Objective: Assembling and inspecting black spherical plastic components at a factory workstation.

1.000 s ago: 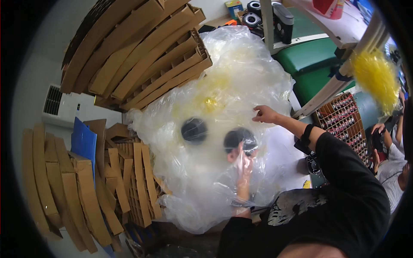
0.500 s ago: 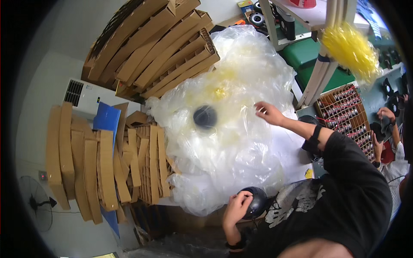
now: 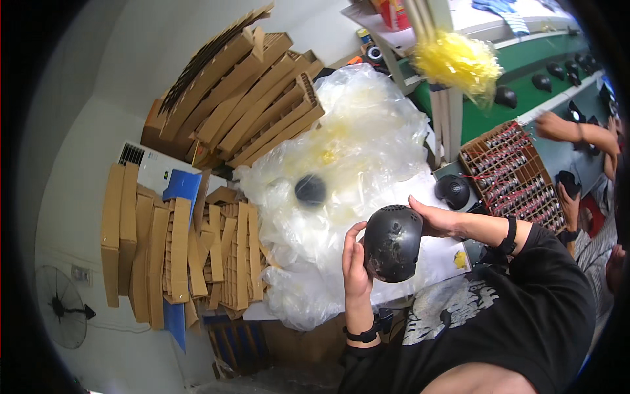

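**Holding a black shell over the bag heap**

Cupping a black shell (image 3: 392, 243) between both palms, the person keeps it just in front of the chest, at the near edge of the big clear bag (image 3: 341, 171). The left hand (image 3: 356, 261) presses its flat palm and fingers on the shell's left side; the right hand (image 3: 438, 218) curls over its top right edge. Each grip is closed on the shell, with nothing else in either hand.

The hold looks like a squeeze between palms more than a wrap of fingers, so the smooth, rounded shell could slip downward if one hand eases off. It would then likely land on the bag or the white sheet (image 3: 433, 256) below it. A second dark shell (image 3: 310, 189) lies inside the bag, behind the held one; pressing on the loose plastic could set it rolling. A third shell (image 3: 453, 191) rests just right of the bag, near the right wrist, where an elbow swing could knock it.

The bag lies on a pale counter (image 3: 154, 172), crowded on its left by stacks of cardboard strips (image 3: 170, 256) and behind by a leaning pile of cardboard sheets (image 3: 243, 105). Right of the bag stands a brown tray of small parts (image 3: 518, 177), then a green bench (image 3: 525, 72) with more dark shells, where another person's arm (image 3: 571, 128) reaches. A yellow tuft (image 3: 456, 62) hangs above the bag's far right. A fan (image 3: 62, 308) stands far left of the bag.
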{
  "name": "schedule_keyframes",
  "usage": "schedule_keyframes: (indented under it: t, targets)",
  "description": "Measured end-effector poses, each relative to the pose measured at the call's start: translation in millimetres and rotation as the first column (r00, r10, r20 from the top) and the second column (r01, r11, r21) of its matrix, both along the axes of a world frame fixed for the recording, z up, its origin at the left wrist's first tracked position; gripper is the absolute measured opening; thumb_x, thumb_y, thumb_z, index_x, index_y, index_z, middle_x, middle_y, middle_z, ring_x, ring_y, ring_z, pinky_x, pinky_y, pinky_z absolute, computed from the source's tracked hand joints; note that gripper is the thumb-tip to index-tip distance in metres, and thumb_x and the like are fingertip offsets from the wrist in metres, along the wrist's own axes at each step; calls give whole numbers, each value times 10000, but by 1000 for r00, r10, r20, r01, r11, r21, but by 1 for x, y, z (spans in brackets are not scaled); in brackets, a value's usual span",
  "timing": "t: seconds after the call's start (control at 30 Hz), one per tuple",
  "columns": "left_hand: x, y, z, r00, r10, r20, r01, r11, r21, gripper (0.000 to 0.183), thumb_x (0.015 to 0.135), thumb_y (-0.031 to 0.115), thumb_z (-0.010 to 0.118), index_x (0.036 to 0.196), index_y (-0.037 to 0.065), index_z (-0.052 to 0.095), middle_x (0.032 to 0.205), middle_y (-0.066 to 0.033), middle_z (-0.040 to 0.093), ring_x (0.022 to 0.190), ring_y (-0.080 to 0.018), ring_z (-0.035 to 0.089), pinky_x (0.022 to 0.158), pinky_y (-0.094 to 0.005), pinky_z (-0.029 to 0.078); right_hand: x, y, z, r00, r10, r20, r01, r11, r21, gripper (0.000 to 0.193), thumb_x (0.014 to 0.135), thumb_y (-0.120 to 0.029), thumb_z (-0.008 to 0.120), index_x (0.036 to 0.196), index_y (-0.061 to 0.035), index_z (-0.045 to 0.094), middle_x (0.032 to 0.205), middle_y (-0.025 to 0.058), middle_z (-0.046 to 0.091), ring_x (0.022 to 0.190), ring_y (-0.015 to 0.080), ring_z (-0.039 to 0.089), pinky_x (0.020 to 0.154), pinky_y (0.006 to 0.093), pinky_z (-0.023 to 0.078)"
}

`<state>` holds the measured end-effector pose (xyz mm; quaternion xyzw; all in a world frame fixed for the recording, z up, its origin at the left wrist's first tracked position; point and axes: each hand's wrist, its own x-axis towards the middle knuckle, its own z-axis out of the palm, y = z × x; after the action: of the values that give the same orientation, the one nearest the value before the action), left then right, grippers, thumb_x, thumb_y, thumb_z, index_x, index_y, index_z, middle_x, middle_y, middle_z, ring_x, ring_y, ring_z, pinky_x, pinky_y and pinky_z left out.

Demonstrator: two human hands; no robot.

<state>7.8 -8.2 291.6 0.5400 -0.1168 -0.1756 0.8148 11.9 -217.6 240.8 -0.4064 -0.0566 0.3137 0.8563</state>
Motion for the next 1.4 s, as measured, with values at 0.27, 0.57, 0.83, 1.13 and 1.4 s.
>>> schedule_keyframes:
  t: [0.27, 0.57, 0.83, 1.13, 1.4]
  targets:
    - [-11, -45, 5, 998, -65, 7, 64, 994, 87, 400, 958, 211, 459, 1278, 0, 347, 1073, -133, 589, 1003, -165, 567, 861, -284, 453, -40, -48, -4, 610, -429, 666, 760, 553, -340, 246, 917, -196, 519, 1082, -17, 556, 1037, 89, 567, 967, 158, 538, 842, 288, 425]
    - [-31, -61, -9, 880, 22, 475, -137, 968, 209, 446, 922, 165, 507, 1274, -13, 298, 1003, -144, 582, 915, -161, 553, 831, -267, 421, -74, -55, 37, 583, -258, 771, 786, 421, -453, 369, 891, -305, 562, 670, -9, 548, 546, 134, 487, 484, 239, 483, 485, 342, 380]
    - [-35, -56, -36, 652, 47, 757, -346, 907, 241, 552, 844, 236, 642, 1221, -57, 364, 1178, -139, 326, 888, -208, 531, 788, -314, 450, -77, -53, 48, 573, -103, 813, 798, 298, -524, 334, 897, -278, 527, 686, -19, 541, 584, 163, 527, 558, 343, 545, 512, 400, 411]
    - [-17, -77, -23, 834, 31, 551, -272, 892, 362, 513, 889, 189, 591, 1284, -11, 332, 846, -96, 580, 758, -149, 579, 731, -264, 465, -66, -48, 36, 516, -104, 850, 844, 229, -484, 229, 872, -180, 525, 723, -7, 540, 642, 185, 547, 631, 372, 566, 580, 435, 447]
    - [20, -120, -68, 956, 73, 283, -155, 947, 280, 403, 870, 46, 579, 1237, -29, 431, 893, -127, 644, 816, -128, 600, 739, -253, 483, -109, -16, 60, -13, 211, 977, 615, 772, -159, 134, 729, -126, 622, 731, -59, 506, 672, 87, 496, 647, 241, 541, 534, 362, 433]
